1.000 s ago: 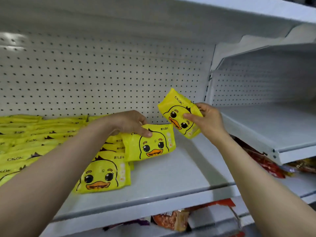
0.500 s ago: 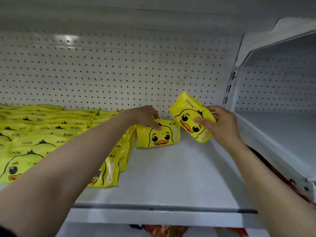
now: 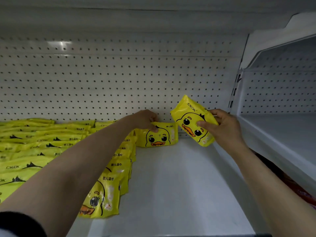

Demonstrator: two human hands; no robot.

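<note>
Shelf: white board (image 3: pixel 179 185), bare across its right half. That gap is where new stock looks bound to go.
Pegboard: back wall (image 3: pixel 119 82) behind everything. A second ago the work was at mid-shelf, and now it is up against this wall.
Laid packs: yellow duck wipes (image 3: pixel 42 147) in overlapping rows, filling the left side from far to near, as they were before.
Standing pack: a second ago it (image 3: pixel 159 136) sat forward by the rows. It has since been pushed to the far end and stands upright at the pegboard, at the right end of the laid packs. I'd say it starts a new row.
Tilted pack: carried along to the far right (image 3: pixel 191 120), it is up off the board and leaning left, just right of the standing one and not touching it. It is probably next to be set down.
Left hand: reached further back (image 3: pixel 145 119), thumb on the standing pack's front top edge and fingers curled over behind it, steadying it.
Right hand: grip unchanged (image 3: pixel 224 129), with the thumb laid across the duck's face and the fingers wrapped round the back.
</note>
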